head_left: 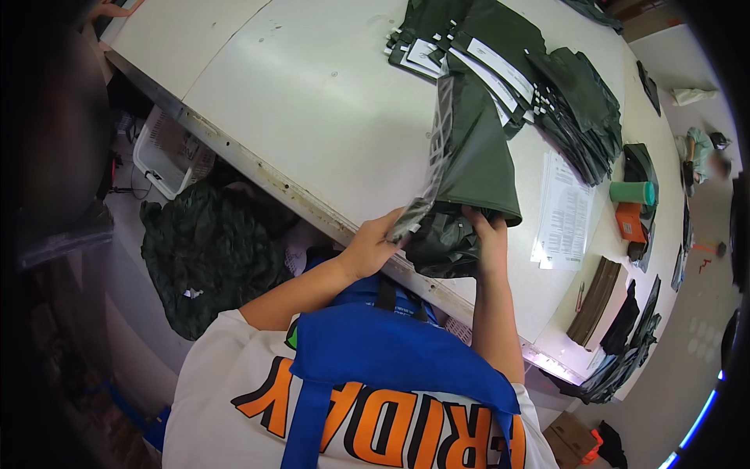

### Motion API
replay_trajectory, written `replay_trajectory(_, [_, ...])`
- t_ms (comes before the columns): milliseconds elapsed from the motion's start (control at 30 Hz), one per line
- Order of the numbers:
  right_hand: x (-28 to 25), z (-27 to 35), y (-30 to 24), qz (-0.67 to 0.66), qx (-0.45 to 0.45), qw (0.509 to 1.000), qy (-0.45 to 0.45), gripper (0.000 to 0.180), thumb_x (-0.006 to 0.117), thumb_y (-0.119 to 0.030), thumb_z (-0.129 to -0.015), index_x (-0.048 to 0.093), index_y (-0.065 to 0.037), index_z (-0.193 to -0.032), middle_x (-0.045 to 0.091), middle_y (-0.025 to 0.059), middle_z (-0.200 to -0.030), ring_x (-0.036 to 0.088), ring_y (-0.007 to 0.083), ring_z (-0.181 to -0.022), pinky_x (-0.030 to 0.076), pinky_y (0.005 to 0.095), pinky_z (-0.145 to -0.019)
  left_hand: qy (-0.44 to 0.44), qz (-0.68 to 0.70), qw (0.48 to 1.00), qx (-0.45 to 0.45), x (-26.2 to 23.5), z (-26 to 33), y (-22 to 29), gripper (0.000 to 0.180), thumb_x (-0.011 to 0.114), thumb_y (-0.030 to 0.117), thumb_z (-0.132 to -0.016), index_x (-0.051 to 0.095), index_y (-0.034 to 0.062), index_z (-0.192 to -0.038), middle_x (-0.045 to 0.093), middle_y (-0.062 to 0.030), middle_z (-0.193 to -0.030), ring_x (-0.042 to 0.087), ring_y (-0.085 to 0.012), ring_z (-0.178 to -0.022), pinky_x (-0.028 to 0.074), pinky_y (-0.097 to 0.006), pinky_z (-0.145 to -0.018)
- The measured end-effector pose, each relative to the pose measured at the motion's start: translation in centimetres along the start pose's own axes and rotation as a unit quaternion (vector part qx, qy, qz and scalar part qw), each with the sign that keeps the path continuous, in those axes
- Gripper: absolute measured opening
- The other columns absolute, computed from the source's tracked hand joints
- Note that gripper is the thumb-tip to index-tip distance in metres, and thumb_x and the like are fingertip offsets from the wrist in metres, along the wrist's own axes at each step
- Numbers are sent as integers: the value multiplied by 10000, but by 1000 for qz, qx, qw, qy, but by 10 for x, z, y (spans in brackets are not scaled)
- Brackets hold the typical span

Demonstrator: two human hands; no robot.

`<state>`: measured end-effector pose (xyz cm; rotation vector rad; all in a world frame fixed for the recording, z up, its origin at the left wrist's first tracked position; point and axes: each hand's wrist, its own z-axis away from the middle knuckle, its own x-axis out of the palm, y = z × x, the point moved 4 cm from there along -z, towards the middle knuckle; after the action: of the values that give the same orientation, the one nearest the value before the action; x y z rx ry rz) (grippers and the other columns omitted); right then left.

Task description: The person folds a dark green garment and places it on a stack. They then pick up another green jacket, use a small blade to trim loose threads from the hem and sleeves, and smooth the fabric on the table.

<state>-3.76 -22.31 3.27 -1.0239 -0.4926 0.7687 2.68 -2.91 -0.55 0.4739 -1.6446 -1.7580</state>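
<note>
A dark green, shiny garment piece (473, 168) lies across the table edge, with a clear plastic strip with a pale grid pattern (437, 148) running down its left side. My left hand (373, 246) pinches the lower left corner, where the strip ends. At the piece's lower opening, my right hand (491, 238) is closed on the fabric, its fingertips partly hidden in the folds. The bottom of the piece is bunched between both hands. Its far end reaches stacked dark green pieces with white labels (492, 70).
On the white table (312, 117), more folded dark pieces (582, 109) lie beside a printed sheet (564, 211). A green cylinder (631, 192) and an orange box (630, 222) stand farther right. Crumpled dark fabric (207, 258) and a white basket (168, 152) sit below left. Another person's hand (117, 12) shows far left.
</note>
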Motion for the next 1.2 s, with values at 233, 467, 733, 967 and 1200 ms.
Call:
replay_trajectory(233, [-7,-19,29,190,44,980,43,620,547,-451,-892,538,111,-1153,626,246,-1049,592,292,-975,438,375,-870,-82,232,962,-121,-22,10,-13,587,608,338,-901,406,47,-1370,521,-79,-1305,493,-160,-1176,399,-293,-958])
replay_trajectory(467, [16,-23,25,605,-64,792,45,274,485,-168,-900,587,64,-1004,594,287,-1055,575,466,-930,466,489,-796,-23,173,956,-237,-34,-25,-22,910,757,378,-770,235,7,-1416,472,-153,-1323,457,-256,-1226,372,-350,-1019])
replay_trajectory(733, [52,-38,16,557,-274,781,-73,293,552,-61,-761,604,60,-1023,602,277,-1008,556,449,-933,447,472,-834,-16,-118,973,-197,-16,-47,-5,867,748,209,-687,266,-80,-1348,498,-234,-1245,506,-296,-1157,399,-335,-974])
replay_trajectory(967, [17,-74,59,579,-304,746,-126,428,518,-240,-853,552,-52,-1236,512,191,-1307,459,360,-1214,337,437,-1050,-26,115,977,-179,-43,-26,-54,834,592,8,-714,194,36,-1446,429,-185,-1331,418,-270,-1243,333,-335,-1033])
replay_trajectory(1200, [59,-76,77,650,-317,686,-79,519,528,-376,-869,516,-83,-1298,473,169,-1361,422,361,-1253,302,478,-1064,-29,67,973,-218,-31,-33,-27,985,691,86,-714,88,73,-1494,274,-140,-1469,283,-251,-1349,260,-338,-1097])
